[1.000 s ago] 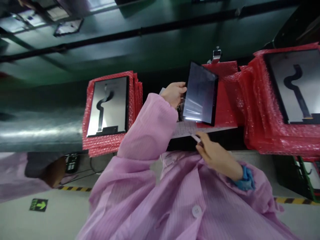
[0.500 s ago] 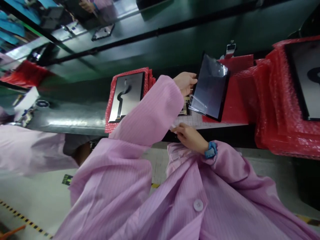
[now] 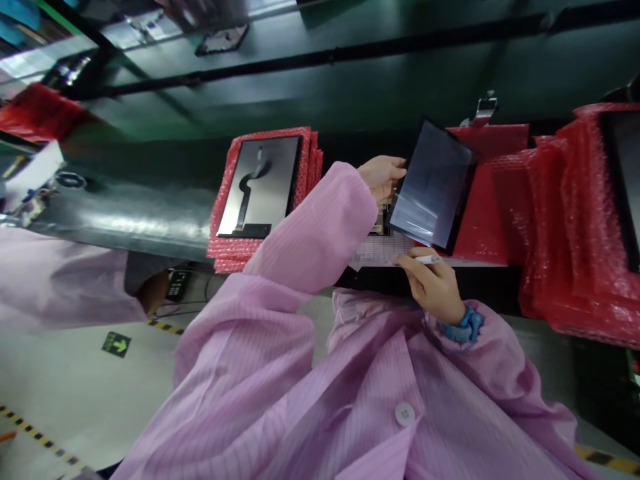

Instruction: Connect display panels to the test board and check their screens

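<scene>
Your left hand (image 3: 383, 179) is gripping the screen (image 3: 433, 187) by its side edge, probably to keep fingers off its face, tilting it over the red sheet (image 3: 485, 220), while your right hand (image 3: 439, 290) is pinching a white stick (image 3: 427, 259) nearby.

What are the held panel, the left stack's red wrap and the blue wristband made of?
Held panel: probably glass, glossy; bright streaks reflect near its lower edge.
Red wrap: likely plastic bubble film, shiny; surface looks dimpled.
Blue wristband: seems fabric, sheen unclear; bunched folds.
</scene>
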`<state>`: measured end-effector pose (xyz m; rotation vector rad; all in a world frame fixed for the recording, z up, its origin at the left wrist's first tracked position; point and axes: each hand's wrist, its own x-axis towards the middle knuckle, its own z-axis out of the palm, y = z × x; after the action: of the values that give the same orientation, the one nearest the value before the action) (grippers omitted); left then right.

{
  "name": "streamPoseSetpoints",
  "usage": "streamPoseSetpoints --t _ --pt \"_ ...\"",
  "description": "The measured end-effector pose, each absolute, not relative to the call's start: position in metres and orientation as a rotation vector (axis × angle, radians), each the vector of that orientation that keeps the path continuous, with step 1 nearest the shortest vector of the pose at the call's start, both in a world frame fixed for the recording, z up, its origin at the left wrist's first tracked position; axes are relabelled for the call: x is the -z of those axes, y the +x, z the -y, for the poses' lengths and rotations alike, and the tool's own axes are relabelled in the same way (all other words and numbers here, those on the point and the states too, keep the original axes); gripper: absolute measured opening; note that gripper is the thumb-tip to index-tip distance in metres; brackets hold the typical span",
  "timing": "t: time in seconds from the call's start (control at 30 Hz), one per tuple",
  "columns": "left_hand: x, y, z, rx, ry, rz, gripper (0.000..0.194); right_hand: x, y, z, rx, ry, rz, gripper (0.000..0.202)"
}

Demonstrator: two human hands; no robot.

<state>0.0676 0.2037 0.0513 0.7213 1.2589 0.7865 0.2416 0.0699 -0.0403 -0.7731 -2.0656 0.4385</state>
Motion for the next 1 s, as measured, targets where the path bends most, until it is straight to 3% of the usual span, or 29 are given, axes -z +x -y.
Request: streamPoseSetpoints --t 0.17,0.37,0.53,0.7,0.9,1.0 --pt "-0.044 0.063 -0.205 -0.812 0.676 -1.209 0.038 0.042 0.235 -0.076 -0.306 -0.773 2.168 0.039" --pt "-0.03 0.056 -0.203 -0.834 0.638 -1.155 0.034 0.025 0.239 -0.072 -0.586 -0.739 2.15 0.051" --pt "-0.024 0.046 -0.195 -0.853 0.551 -1.105 0.033 0.033 0.23 -0.058 -1.02 -0.801 1.932 0.015" --pt "-0.022 0.035 -0.196 -0.804 0.454 -0.954 0.033 0.036 0.209 -0.054 -1.2 -0.913 1.883 0.026" --pt "-0.015 0.029 -0.203 -0.792 0.386 -0.855 0.031 0.035 0.177 -0.063 -1.026 -1.116 1.964 0.003" --pt "-0.015 0.028 -0.202 -0.765 0.376 -0.846 0.03 0.039 0.169 -0.061 -0.975 -1.25 1.914 0.016"
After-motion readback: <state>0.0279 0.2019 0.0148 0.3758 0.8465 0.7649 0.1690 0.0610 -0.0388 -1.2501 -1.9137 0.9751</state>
